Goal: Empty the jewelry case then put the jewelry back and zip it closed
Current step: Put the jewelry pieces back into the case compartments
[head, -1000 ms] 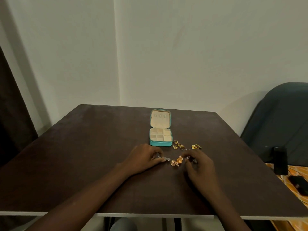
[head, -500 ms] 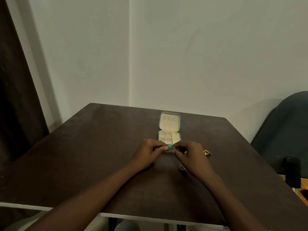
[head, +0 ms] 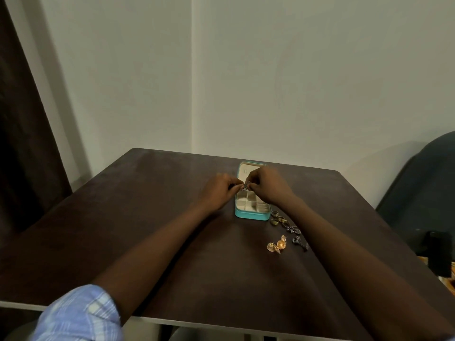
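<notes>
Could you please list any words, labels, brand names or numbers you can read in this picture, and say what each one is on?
None can be read. The teal jewelry case, its open lid, the jewelry on the table and the plaid sleeve show no print. The dark object at the right edge is too dim to tell.

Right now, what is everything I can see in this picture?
jewelry case: one, teal with cream lining, open at the table's middle, visible compartments look empty
small piece: one, dark, pinched above the case
rings: several, brassy, right of the case
gold earrings: two, nearer than the rings
dark pieces: a few, right of the earrings
table: one, dark brown
chair: one, dark, far right
left hand: pinching the piece
right hand: pinching it too
</notes>
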